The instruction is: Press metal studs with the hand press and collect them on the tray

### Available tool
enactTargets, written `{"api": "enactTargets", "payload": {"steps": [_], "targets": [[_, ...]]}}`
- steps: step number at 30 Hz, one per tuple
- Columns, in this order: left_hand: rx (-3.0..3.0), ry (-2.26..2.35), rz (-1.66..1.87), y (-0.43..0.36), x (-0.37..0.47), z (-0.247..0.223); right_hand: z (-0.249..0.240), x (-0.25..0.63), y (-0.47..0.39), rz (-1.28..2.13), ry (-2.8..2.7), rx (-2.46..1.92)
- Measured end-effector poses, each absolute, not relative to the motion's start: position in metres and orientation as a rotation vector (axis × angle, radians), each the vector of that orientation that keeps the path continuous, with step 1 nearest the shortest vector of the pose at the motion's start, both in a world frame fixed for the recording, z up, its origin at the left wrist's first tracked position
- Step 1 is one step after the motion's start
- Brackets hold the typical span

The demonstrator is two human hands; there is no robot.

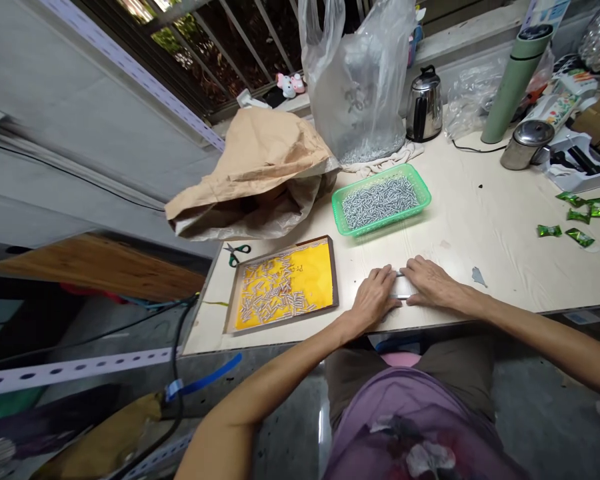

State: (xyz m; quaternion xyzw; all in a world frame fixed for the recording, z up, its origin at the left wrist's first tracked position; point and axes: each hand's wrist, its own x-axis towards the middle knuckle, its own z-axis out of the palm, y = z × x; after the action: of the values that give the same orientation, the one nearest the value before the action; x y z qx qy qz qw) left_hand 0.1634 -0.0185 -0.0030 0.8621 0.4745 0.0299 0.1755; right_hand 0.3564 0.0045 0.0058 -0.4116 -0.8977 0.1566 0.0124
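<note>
Near the table's front edge, my left hand (pixel 377 293) and my right hand (pixel 429 283) face each other, a small gap between them. Their fingers are bent around the two ends of a small piece with silvery bars (pixel 403 297); its kind I cannot make out, and its ends are hidden under the fingers. To the left lies a shallow tray (pixel 335 273) with a yellow bottom, strewn with many short silvery metal pins (pixel 265 297). Behind my hands stands a green plastic basket (pixel 384 223) filled with similar small metal pieces (pixel 380 200).
Green-handled scissors (pixel 239 255) lie beside the tray. A crumpled brown paper bag (pixel 260 153) and a clear plastic bag (pixel 360 93) stand behind. At the back right are a kettle (pixel 425 107), a green flask (pixel 517 87) and a metal mug (pixel 525 143). Green-wrapped sweets (pixel 579 237) lie right.
</note>
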Motion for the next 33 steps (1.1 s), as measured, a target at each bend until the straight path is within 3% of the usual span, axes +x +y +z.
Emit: {"api": "enactTargets", "payload": {"steps": [26,33], "targets": [[2.454,1.190,-0.160,0.005,0.183,-0.009,-0.004,0.354,-0.001,0.524,-2.831,-1.321],[2.518,1.272,0.262,-0.022,0.173,-0.030,-0.004,0.374,0.013,0.567,-2.728,-1.197]]}}
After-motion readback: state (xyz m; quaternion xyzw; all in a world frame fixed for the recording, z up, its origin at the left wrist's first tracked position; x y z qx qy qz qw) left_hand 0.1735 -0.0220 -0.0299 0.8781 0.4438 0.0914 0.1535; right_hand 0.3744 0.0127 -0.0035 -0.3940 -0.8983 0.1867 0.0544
